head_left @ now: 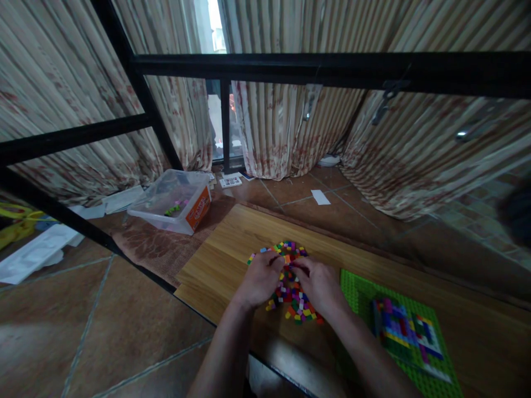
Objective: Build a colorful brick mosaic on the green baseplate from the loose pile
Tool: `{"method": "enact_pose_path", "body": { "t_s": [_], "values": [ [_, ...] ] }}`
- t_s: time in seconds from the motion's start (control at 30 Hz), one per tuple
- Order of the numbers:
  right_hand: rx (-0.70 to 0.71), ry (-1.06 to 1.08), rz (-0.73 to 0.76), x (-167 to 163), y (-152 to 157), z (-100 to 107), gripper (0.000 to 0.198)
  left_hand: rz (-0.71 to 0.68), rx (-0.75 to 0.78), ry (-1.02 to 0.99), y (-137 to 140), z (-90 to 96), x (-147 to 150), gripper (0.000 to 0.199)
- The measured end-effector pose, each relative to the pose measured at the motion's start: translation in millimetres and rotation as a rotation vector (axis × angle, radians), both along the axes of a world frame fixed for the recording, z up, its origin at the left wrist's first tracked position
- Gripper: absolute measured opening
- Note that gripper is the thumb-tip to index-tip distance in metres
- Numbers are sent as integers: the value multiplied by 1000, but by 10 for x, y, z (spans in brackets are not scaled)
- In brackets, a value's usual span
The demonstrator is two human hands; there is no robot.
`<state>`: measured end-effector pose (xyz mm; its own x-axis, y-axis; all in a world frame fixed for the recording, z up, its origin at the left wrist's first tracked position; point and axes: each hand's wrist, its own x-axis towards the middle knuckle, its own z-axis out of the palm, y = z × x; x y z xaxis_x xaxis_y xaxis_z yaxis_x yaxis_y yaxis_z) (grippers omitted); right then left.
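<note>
Loose toy building bricks [286, 293] in many colours lie in a heap on the wooden board. My left hand [262, 278] is over the left side of the heap, its thumb and fingers drawn together near an orange brick [287, 258]. Just to the right, my right hand [320, 284] has its fingers curled in a pinch, the fingertips close to the left hand's. What either hand holds is too small to make out. A green studded baseplate [435, 309] lies right of my right forearm, with a block of multicoloured bricks [409, 329] on it.
The low wooden tabletop [224, 237] has a dark front edge. Behind its left end stands a clear plastic box [166, 213] with a few pieces inside. White trays [41, 251], papers [321, 197] and a black metal frame [290, 65] are around it, before striped curtains [282, 127].
</note>
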<state>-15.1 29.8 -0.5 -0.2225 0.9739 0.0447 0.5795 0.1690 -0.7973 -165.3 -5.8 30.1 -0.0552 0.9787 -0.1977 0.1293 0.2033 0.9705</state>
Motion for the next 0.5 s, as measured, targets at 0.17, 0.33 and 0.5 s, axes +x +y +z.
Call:
{"method": "enact_pose_path", "body": {
  "t_s": [0.17,0.33,0.5],
  "values": [
    [-193,303,-45,-13,-10,116,37,-21,16,-64,-7,10,22,29],
    [-276,543,-90,-131,-54,190,38,-24,6,-145,-22,-3,79,30],
    [-203,516,-103,-163,-83,139,39,-22,-20,-200,-20,-26,95,26]
  ]
}}
